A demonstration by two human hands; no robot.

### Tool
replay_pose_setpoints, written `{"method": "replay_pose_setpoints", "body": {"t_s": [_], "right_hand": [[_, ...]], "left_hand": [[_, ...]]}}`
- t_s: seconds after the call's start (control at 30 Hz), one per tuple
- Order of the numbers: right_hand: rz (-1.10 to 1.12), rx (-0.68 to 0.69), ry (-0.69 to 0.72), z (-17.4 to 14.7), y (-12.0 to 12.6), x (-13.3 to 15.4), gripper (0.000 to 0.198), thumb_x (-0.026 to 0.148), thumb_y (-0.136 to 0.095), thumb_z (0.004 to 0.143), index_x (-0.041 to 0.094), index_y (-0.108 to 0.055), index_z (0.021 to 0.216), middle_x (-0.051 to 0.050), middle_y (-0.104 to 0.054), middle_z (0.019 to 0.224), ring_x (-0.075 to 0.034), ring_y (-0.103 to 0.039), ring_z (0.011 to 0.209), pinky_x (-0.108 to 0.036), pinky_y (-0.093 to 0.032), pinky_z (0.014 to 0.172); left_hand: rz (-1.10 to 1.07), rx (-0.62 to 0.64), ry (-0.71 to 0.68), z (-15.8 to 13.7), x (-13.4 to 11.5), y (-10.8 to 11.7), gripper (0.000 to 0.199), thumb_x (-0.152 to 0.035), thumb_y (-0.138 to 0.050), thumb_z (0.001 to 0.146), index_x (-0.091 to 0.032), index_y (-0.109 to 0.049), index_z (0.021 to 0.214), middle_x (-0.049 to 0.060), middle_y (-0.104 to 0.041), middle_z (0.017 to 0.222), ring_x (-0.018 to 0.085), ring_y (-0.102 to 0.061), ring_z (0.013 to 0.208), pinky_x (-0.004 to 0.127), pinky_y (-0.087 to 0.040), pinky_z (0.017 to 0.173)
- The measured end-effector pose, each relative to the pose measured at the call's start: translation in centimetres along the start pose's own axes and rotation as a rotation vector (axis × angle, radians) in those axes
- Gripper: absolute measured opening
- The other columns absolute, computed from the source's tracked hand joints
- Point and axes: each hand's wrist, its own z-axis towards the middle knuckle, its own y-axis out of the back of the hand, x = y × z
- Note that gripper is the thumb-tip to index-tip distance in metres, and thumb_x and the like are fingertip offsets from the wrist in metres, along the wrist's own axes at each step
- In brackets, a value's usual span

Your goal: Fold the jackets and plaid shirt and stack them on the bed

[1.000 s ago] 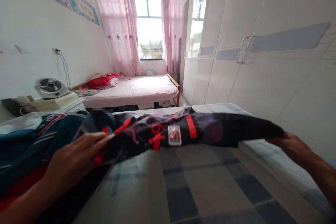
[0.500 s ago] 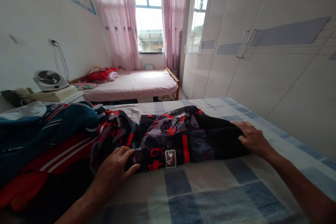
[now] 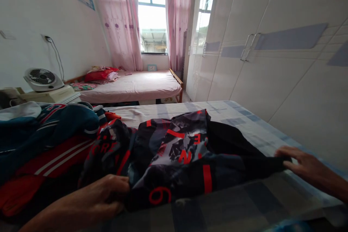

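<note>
The black garment (image 3: 176, 156) lay somewhat rumpled across the lower centre of the frame, on the checked bed (image 3: 225, 111). Grey mottled patches covered its middle, with red letters, red bars and a round red numeral; its right end was plain black. Both hands were closed: the left hand (image 3: 108, 192), lower left, gripped the near edge, and the right hand (image 3: 301, 162), lower right, pinched the black tip.

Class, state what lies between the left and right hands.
In the head view, a dark garment with red markings lies between the left hand and right hand.
</note>
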Motion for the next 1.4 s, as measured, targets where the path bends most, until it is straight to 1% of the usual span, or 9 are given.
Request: {"method": "replay_pose_setpoints", "body": {"t_s": [0.1, 0.3, 0.47, 0.6, 0.7, 0.83, 1.03, 1.17, 1.4], "right_hand": [[-0.045, 0.036, -0.087, 0.0, -0.8, -0.5, 0.024, 0.025, -0.043, 0.065, 0.031, -0.065, 0.073, -0.003, -0.07, 0.088, -0.028, -0.066, 0.084, -0.04, -0.053, 0.074], [-0.058, -0.069, 0.053, 9.1, -4.0, 7.1, 0.048, 0.023, -0.04, 0.077, 0.018, -0.056, 0.122, -0.01, -0.059, 0.125, -0.025, -0.055, 0.115, -0.041, -0.042, 0.1], [0.001, -0.042, 0.146, 16.5, -9.5, 12.1, 0.061, 0.017, -0.047, 0.075, 0.024, -0.044, 0.135, -0.01, -0.041, 0.143, -0.028, -0.038, 0.13, -0.048, -0.038, 0.101], [0.193, -0.066, 0.076, 19.2, -11.4, 14.2, 0.033, 0.018, -0.045, 0.078, 0.022, -0.064, 0.105, -0.008, -0.053, 0.132, -0.025, -0.046, 0.123, -0.045, -0.037, 0.101], [0.384, -0.217, 0.106, 18.1, -8.8, 15.3, 0.025, 0.02, -0.04, 0.081, 0.022, -0.062, 0.092, -0.006, -0.061, 0.119, -0.02, -0.053, 0.114, -0.037, -0.037, 0.101], [0.389, -0.3, 0.073, 11.5, -1.1, 15.4, 0.025, 0.033, -0.038, 0.084, 0.025, -0.057, 0.097, -0.007, -0.065, 0.107, -0.025, -0.058, 0.102, -0.04, -0.043, 0.091], [0.421, 0.453, 0.083, 3.7, 4.5, 13.2, 0.031, 0.049, -0.044, 0.084, 0.031, -0.066, 0.096, -0.005, -0.068, 0.099, -0.026, -0.063, 0.09, -0.036, -0.053, 0.077], [0.445, 0.337, 0.018, 7.7, 0.1, 11.1, 0.037, 0.041, -0.035, 0.088, 0.024, -0.062, 0.109, -0.006, -0.067, 0.11, -0.023, -0.062, 0.101, -0.036, -0.05, 0.089], [-0.078, 0.209, -0.033, 15.8, -8.7, 7.6, 0.052, 0.022, -0.047, 0.068, 0.021, -0.061, 0.118, -0.01, -0.064, 0.119, -0.03, -0.055, 0.114, -0.046, -0.043, 0.092]], "left_hand": [[0.025, 0.035, -0.025, 2.0, 0.6, 0.3, 0.028, -0.04, -0.05, 0.083, -0.024, -0.068, 0.096, 0.001, -0.066, 0.088, 0.015, -0.061, 0.077, 0.019, -0.048, 0.067], [0.469, -0.395, 0.017, 12.9, 2.6, 3.6, 0.044, -0.033, -0.04, 0.085, -0.014, -0.059, 0.12, 0.013, -0.057, 0.125, 0.027, -0.054, 0.113, 0.038, -0.039, 0.099], [0.534, -0.216, 0.199, 16.3, 4.2, 3.5, 0.055, -0.048, -0.038, 0.086, -0.015, -0.053, 0.128, 0.016, -0.062, 0.121, 0.033, -0.057, 0.112, 0.043, -0.041, 0.094], [0.399, -0.141, 0.206, 14.8, 4.5, 2.9, 0.049, -0.049, -0.042, 0.084, -0.02, -0.059, 0.12, 0.011, -0.069, 0.109, 0.03, -0.061, 0.105, 0.035, -0.045, 0.082], [0.411, -0.171, 0.238, 13.4, 5.0, 3.1, 0.049, -0.046, -0.039, 0.085, -0.017, -0.059, 0.12, 0.008, -0.072, 0.087, 0.027, -0.066, 0.092, 0.031, -0.044, 0.073], [0.345, -0.174, 0.212, 12.2, 6.6, 3.5, 0.043, -0.041, -0.038, 0.086, -0.02, -0.064, 0.112, 0.007, -0.072, 0.097, 0.024, -0.066, 0.09, 0.028, -0.044, 0.075], [0.21, -0.214, 0.124, 12.8, 7.3, 3.6, 0.037, -0.04, -0.04, 0.08, -0.023, -0.071, 0.092, 0.004, -0.071, 0.094, 0.021, -0.064, 0.089, 0.026, -0.045, 0.081], [-0.014, -0.206, 0.111, 14.3, 5.6, 3.7, 0.043, -0.049, -0.04, 0.079, -0.02, -0.069, 0.092, 0.005, -0.07, 0.098, 0.026, -0.061, 0.099, 0.03, -0.045, 0.088], [-0.299, -0.019, 0.149, 15.6, 4.1, 3.1, 0.047, -0.056, -0.06, 0.071, -0.014, -0.068, 0.091, 0.006, -0.071, 0.087, 0.025, -0.065, 0.081, 0.028, -0.051, 0.068]]}}
